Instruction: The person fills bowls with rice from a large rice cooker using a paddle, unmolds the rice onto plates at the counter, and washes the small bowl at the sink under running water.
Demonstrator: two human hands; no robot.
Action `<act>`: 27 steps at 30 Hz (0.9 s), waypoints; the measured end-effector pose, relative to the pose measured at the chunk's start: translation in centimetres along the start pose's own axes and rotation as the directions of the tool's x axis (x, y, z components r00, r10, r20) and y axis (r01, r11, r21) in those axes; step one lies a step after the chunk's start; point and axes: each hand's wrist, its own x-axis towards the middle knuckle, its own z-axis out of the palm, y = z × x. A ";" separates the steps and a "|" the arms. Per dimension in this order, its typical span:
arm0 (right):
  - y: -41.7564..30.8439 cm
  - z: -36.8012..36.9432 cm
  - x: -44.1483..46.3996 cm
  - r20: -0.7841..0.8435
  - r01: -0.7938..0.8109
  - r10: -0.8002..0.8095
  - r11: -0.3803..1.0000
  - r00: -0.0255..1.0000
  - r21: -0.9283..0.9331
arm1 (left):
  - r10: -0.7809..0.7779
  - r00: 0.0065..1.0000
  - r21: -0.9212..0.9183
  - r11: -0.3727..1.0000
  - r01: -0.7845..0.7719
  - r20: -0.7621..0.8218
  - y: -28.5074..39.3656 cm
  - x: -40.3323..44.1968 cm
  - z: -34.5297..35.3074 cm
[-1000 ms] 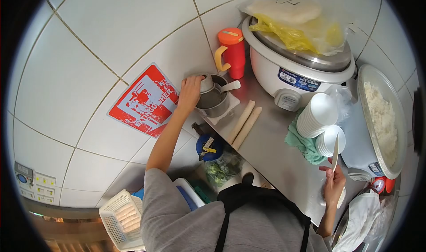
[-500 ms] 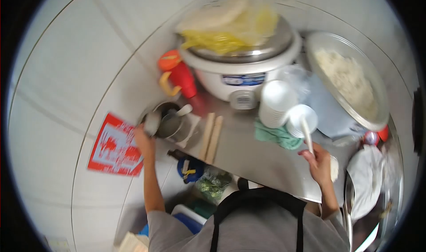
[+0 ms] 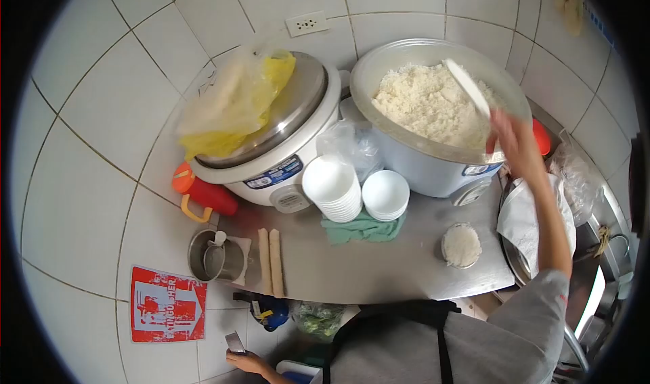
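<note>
Rice paddle (image 3: 466,87), head view: white, flat, long & narrow w/ a rounded tip, plain, slightly blurred. It's in the R hand (image 3: 512,139), over the R side of the open rice cooker (image 3: 420,162). Long axis runs obliquely from the fingers, up-left in view, i.e. fwd & left of the person, tip toward the back wall. R fingers closed round the near end; exact grip blurred, can't tell which digits pinch. Cooked rice (image 3: 413,103) lies left of the fingers & under the blade: white, loose, clumpy, heaped. Can't tell if blade & rice touch. R hand is by far the nearer; L hand (image 3: 249,362) is well apart, low at bottom left, fingers pinching a small metal vessel (image 3: 235,343). Rice-filled cup (image 3: 462,244) sits on the steel counter (image 3: 379,272), nearer the person than the cooker; nested white cups (image 3: 332,189) stand left of it, by the green cloth (image 3: 362,230).
</note>
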 end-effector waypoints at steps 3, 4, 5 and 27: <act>2.0 -1.9 9.4 0.042 -0.081 0.111 0.891 0.993 -0.446 | 0.187 0.975 0.161 0.965 -0.205 0.123 -1.3 -1.3 0.3; 6.1 -1.6 12.9 0.020 0.061 -0.062 0.791 0.998 -0.609 | 0.206 0.960 0.172 0.956 -0.239 0.189 -1.5 -1.3 0.4; 11.2 -0.6 16.1 0.030 0.177 -0.234 0.639 0.972 -0.748 | 0.222 0.941 0.183 0.945 -0.272 0.254 -1.9 -1.3 0.4; 17.1 -4.4 17.0 0.742 0.738 -0.148 0.343 0.654 -0.581 | 0.068 0.983 0.402 0.906 -0.132 0.168 1.4 -7.8 -0.8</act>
